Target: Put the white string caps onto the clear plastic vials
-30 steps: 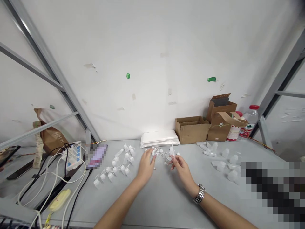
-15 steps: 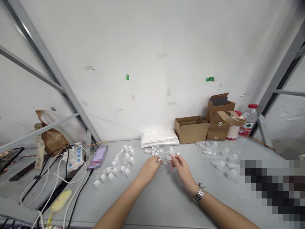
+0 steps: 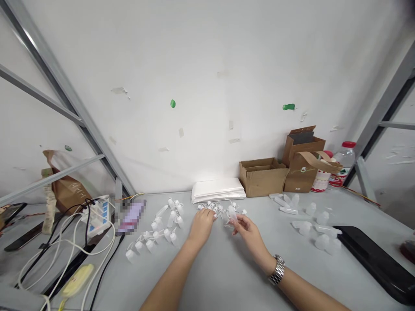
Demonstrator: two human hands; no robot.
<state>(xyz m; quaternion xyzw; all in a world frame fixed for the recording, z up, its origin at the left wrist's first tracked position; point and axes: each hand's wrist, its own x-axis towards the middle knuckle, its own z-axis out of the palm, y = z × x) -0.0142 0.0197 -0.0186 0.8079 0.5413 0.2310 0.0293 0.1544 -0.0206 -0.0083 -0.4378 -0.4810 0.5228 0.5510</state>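
My right hand (image 3: 248,231) pinches a translucent bottle (image 3: 232,212) between nearly closed fingertips, before the paper stack (image 3: 218,195); I'd grip lightly. My left hand (image 3: 201,226) curls by white caps (image 3: 210,204) nearer that stack; whether holding one, I can't tell.

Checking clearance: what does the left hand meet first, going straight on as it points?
Likely the small white caps just ahead of the left hand, before the paper stack. Depth is unclear; it may already touch one.
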